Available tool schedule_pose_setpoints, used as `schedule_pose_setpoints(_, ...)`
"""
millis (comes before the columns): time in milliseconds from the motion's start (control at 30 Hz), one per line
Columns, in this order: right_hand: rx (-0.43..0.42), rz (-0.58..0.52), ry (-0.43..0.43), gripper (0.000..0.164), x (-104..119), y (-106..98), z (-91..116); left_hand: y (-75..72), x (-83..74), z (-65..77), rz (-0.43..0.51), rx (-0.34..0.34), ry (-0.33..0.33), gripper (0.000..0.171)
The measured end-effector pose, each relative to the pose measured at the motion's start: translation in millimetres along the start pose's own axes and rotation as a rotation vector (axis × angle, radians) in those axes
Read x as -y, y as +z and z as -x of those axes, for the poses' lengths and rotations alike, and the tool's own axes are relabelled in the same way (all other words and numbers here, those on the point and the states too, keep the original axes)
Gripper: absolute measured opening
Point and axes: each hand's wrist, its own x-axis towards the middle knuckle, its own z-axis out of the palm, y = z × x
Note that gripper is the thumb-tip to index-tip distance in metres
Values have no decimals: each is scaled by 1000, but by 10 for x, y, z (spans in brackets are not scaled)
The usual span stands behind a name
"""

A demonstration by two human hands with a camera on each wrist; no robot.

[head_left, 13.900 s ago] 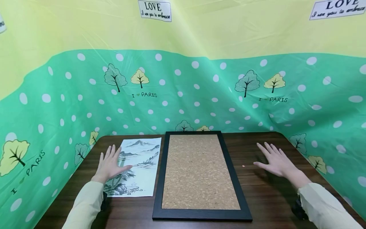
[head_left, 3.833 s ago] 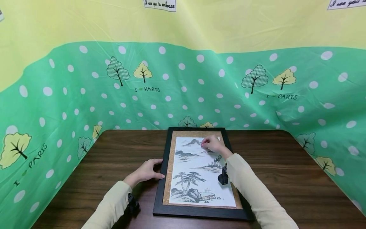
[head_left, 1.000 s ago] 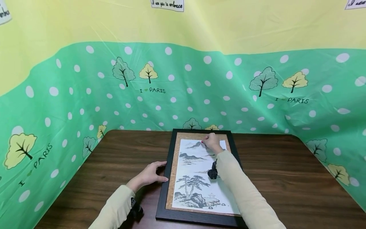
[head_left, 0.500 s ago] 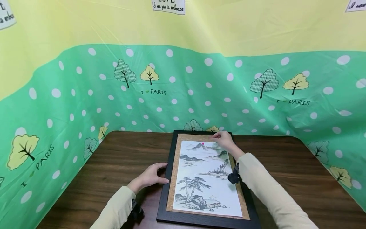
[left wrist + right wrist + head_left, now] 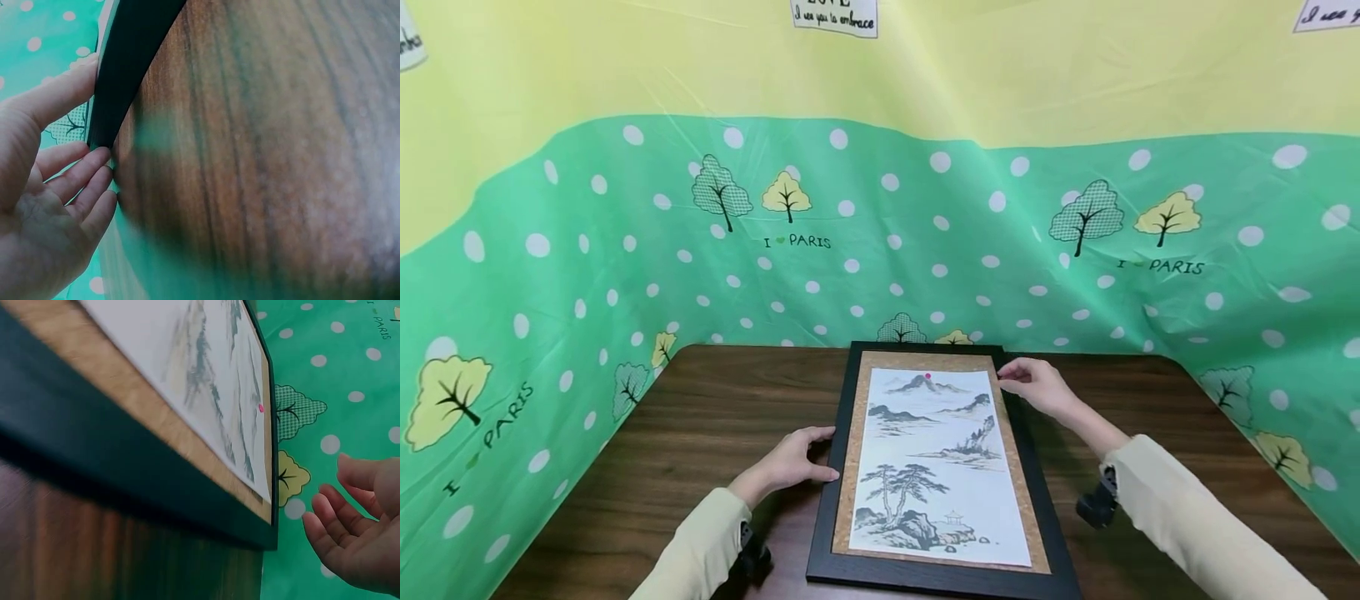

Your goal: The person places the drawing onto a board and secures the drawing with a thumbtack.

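Note:
A black-framed cork board [image 5: 943,577] lies on the table, its cork showing around a sheet of paper. The sheet [image 5: 958,500] carries an ink landscape of mountains, pines and rocks. A pink thumbtack [image 5: 928,376] sits near the sheet's top edge, above the mountain peak. My left hand [image 5: 784,461] touches the frame's left side, thumb and fingertips spread along it; the left wrist view shows the fingertips [image 5: 100,155] right at the frame's edge. My right hand [image 5: 1041,387] is by the frame's upper right side, fingers loosely bent with nothing between them in the right wrist view.
Dark wood-grain table [image 5: 715,383] extends on both sides of the board. Behind it hangs a green and yellow cloth [image 5: 850,217] with white dots and printed trees. A black wrist camera [image 5: 1097,504] is on the right wrist.
The sheet has gone from beside the board to on the cork. The thumbtack, earlier at my right fingertips, now stays on the sheet. My right hand has drawn away rightward; the left remains at the frame.

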Motion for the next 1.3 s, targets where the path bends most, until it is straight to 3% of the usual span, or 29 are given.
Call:
schedule_pose_setpoints(333,-24,0,11,28,-19,-226,451,-28,-2,12,-16,0,9,72)
schedule_pose_setpoints(700,-86,11,35,23,-246,-281,758,-18,32,-11,-12,-3,8,73)
schedule_pose_setpoints(1033,-45,13,54,25,-287,-217,835,-56,0,22,-94,3,34,71)
schedule_pose_setpoints(1300,-41,30,70,26,-336,-151,851,-40,2,13,-99,-6,46,69)
